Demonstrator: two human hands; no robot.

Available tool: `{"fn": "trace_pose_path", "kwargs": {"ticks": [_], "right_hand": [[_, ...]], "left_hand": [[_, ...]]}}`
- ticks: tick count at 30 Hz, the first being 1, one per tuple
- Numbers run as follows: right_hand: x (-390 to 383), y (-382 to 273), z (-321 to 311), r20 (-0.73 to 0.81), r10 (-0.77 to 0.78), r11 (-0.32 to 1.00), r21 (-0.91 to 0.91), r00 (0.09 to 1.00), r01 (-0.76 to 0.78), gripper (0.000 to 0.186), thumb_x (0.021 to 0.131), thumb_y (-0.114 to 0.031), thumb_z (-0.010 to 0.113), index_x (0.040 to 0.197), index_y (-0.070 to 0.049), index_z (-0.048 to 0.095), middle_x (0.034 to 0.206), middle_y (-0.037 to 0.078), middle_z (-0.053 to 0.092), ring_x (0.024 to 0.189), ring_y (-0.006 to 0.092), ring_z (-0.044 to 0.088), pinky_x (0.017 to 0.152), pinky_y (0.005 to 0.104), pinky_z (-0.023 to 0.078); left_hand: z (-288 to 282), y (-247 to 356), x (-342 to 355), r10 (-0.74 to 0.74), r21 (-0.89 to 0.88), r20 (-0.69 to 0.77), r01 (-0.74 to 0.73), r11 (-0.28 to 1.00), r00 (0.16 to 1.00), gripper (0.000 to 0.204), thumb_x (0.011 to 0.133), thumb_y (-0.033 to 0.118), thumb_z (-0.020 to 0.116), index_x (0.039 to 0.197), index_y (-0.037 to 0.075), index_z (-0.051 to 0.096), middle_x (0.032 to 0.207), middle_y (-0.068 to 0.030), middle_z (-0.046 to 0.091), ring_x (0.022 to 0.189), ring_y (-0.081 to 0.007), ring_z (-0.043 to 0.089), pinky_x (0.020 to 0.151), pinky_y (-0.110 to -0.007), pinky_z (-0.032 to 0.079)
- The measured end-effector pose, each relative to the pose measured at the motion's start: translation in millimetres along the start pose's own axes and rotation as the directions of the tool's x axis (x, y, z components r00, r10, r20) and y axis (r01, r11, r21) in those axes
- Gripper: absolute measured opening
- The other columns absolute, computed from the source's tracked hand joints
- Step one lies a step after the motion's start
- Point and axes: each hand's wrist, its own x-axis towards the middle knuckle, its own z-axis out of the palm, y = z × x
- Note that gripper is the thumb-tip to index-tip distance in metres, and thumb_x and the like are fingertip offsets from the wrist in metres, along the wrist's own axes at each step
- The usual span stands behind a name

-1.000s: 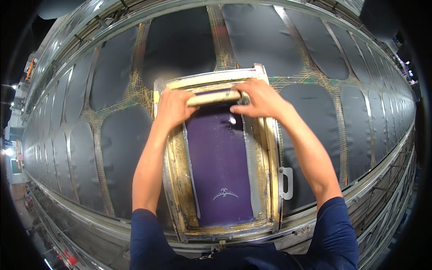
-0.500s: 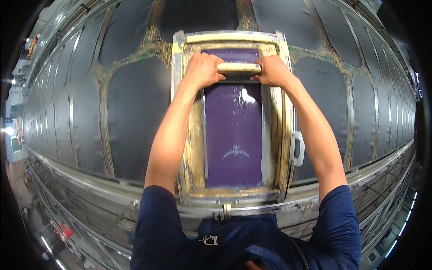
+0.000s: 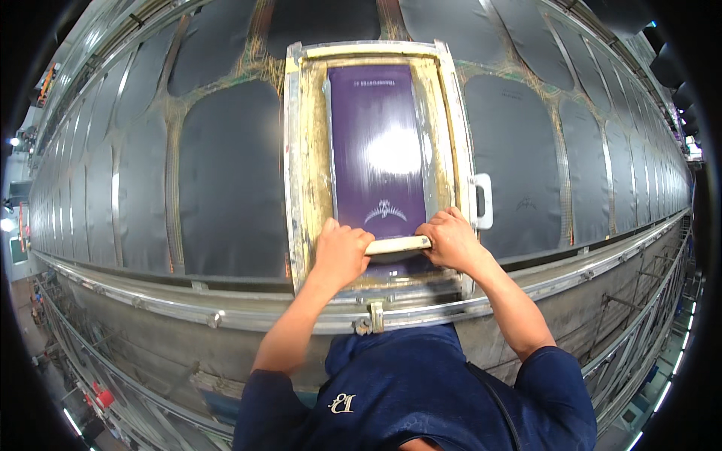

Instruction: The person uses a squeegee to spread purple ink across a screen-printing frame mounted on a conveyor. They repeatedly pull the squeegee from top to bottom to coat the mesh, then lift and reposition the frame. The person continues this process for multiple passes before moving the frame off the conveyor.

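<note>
A wide squeegee (image 3: 397, 245) with a pale bar lies across the near part of a purple printing screen (image 3: 367, 143). My left hand (image 3: 342, 252) is closed round its left end, my right hand (image 3: 450, 239) round its right end. Light glares off the wet-looking mesh, where a winged emblem shows just beyond the bar and small lettering near the far end. The screen's metal frame (image 3: 293, 143), stained yellow inside, rests on a long table over dark fabric panels. The squeegee's blade is hidden under the bar.
A white handle (image 3: 484, 201) juts from the frame's right side. Dark rounded panels (image 3: 229, 180) run in rows to both sides. A metal rail (image 3: 226, 316) with a small clamp (image 3: 376, 316) follows the table's near edge, close to my body.
Both hands have pulled the squeegee toward me, from the far end of the purple screen to its near end. The mesh behind it now shows a broad, streaky shine.
</note>
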Motion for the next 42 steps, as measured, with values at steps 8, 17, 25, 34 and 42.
{"fn": "trace_pose_path", "kwargs": {"ticks": [8,17,25,34,42], "right_hand": [[214.0,123.8,-100.8,-0.125,0.02,0.991,-0.129,0.992,-0.036,0.029,0.076,-0.035,0.083,0.091,-0.013,0.075,0.083,0.015,0.073,0.085,0.036,0.072,0.084,0.047,0.056],[333.8,199.0,-152.0,-0.066,0.137,0.988,0.079,0.988,-0.132,0.032,0.076,-0.029,0.088,0.097,-0.007,0.077,0.082,0.018,0.074,0.081,0.0356,0.074,0.075,0.0457,0.056],[287.2,172.4,-119.8,-0.142,0.026,1.0,0.012,0.99,-0.025,0.03,0.074,-0.021,0.086,0.096,-0.004,0.075,0.082,0.022,0.072,0.081,0.0413,0.071,0.074,0.0454,0.057],[70.1,42.6,-29.8,-0.071,0.042,0.995,0.089,0.997,-0.035,0.014,0.071,-0.015,0.082,0.078,-0.009,0.072,0.073,0.017,0.068,0.077,0.0398,0.068,0.075,0.0496,0.055],[-19.5,-1.2,-28.8,-0.221,0.001,0.924,0.374,0.975,0.084,0.047,0.077,-0.035,0.087,0.109,-0.004,0.074,0.105,0.016,0.073,0.108,0.0344,0.065,0.096,0.0463,0.049]], "left_hand": [[-74.4,-112.9,231.4,0.049,0.149,-0.124,-0.03,0.988,0.991,0.023,0.072,0.021,0.085,0.093,0.015,0.077,0.087,-0.0065,0.075,0.088,-0.0275,0.071,0.088,-0.043,0.046],[-116.2,-163.9,366.1,-0.092,0.119,-0.051,0.098,0.988,0.994,0.036,0.07,0.033,0.088,0.1,0.015,0.079,0.086,-0.0143,0.075,0.089,-0.0352,0.072,0.083,-0.045,0.056],[-88.7,-147.1,312.8,-0.021,0.172,-0.112,0.041,0.984,0.994,0.036,0.073,0.033,0.086,0.102,0.014,0.08,0.085,-0.0134,0.075,0.088,-0.0324,0.072,0.087,-0.044,0.054],[-16.0,-29.8,78.5,-0.016,0.045,-0.114,0.021,0.999,0.993,0.02,0.067,0.012,0.083,0.085,0.016,0.077,0.08,-0.0063,0.073,0.076,-0.0297,0.068,0.084,-0.043,0.048],[9.1,23.2,-30.8,0.025,0.084,-0.209,-0.008,0.996,0.978,0.039,0.063,0.014,0.086,0.1,0.013,0.074,0.098,0.0003,0.072,0.088,-0.0215,0.064,0.086,-0.04,0.044]]}}
